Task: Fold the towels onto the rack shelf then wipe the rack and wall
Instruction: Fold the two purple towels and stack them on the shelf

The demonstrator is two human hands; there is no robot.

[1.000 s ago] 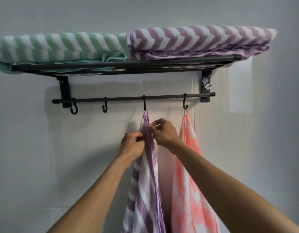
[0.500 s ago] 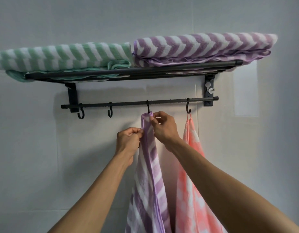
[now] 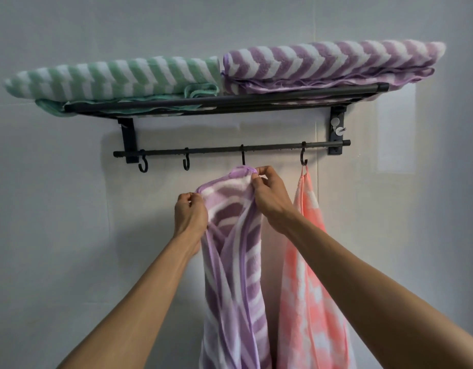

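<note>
A purple-and-white striped towel hangs down just under the third hook of a black wall rack. My left hand pinches its top edge on the left. My right hand pinches the top edge right below the hook. The edge is spread between both hands. A pink-and-white towel hangs from the fourth hook. On the shelf lie a folded green striped towel and a folded purple striped towel.
Two bare hooks hang on the left part of the lower bar. A grey wall lies behind everything. A small white knob sits on the right bracket.
The hands have moved apart, and the purple towel's top edge, bunched at the hook before, is now spread wide between them. The view has shifted so the rack sits lower in the frame.
</note>
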